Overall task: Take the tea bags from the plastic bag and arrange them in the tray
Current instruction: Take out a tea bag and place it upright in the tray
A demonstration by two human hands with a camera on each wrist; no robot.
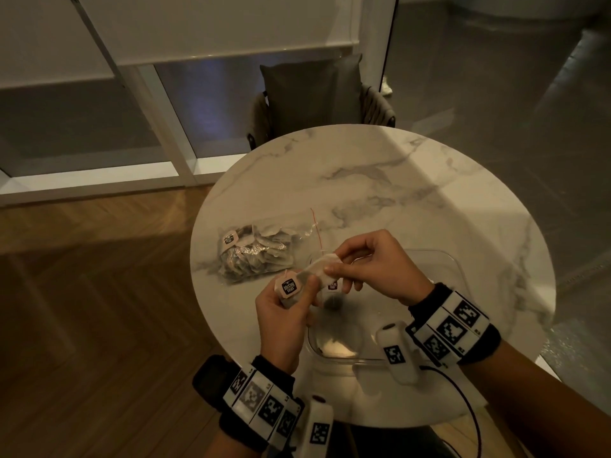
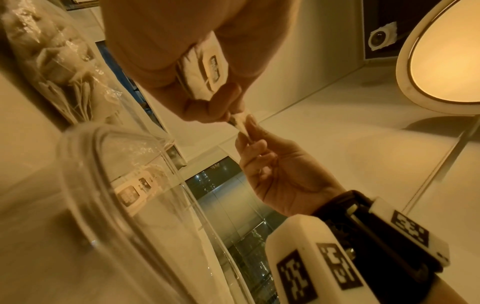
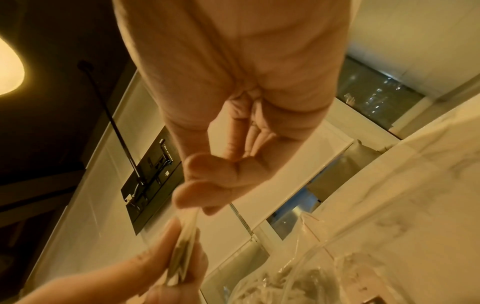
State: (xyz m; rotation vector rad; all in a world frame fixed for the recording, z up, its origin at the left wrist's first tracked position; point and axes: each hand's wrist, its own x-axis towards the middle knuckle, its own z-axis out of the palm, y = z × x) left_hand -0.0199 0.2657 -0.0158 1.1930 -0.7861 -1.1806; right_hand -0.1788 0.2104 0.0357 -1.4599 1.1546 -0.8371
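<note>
white tea bags (image 1: pixel 317 276), pink tags

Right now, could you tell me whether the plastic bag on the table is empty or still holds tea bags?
Still holding them: the plastic bag lies on the table bulging with many tea bags. Whether its mouth is open, I cannot tell.

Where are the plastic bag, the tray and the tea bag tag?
plastic bag (image 1: pixel 256 256): head view, on its filled middle.
tray (image 1: pixel 454 266): head view, on its far right rim.
tag (image 1: pixel 290 287): head view, on its dark printed label.
</note>
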